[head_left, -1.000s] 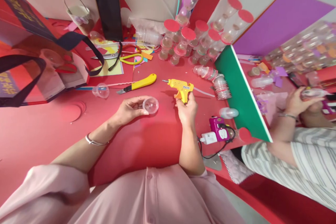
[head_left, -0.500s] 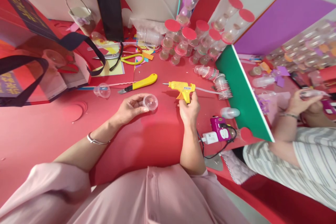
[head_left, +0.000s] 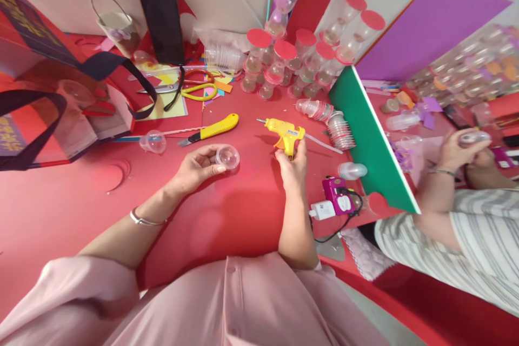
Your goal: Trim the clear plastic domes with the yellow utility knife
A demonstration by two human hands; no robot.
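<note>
Between the thumb and fingers of my left hand (head_left: 199,166) is a small clear plastic cup (head_left: 227,157), its round rim facing up. My right hand (head_left: 293,165) is wrapped round the handle of a yellow glue gun (head_left: 286,133), whose metal nozzle points left. A clear glue stick (head_left: 323,143) runs out of the gun's back. A yellow utility knife (head_left: 219,127) lies just beyond my left hand. Left of it, another clear cup (head_left: 153,142) rests on its side on the red table (head_left: 194,238).
Hourglass-shaped cup pieces with red tops (head_left: 274,73) stand at the back. A green divider (head_left: 377,140) borders the right side, beside a purple power adapter (head_left: 338,197). A black phone (head_left: 160,19), scissors (head_left: 198,86) and a bag (head_left: 81,113) are at left. Another person's hands (head_left: 458,151) work at right.
The glue gun has tilted, its nozzle now higher and its rear lower. The camera view has shifted slightly. My left hand still holds the cup.
</note>
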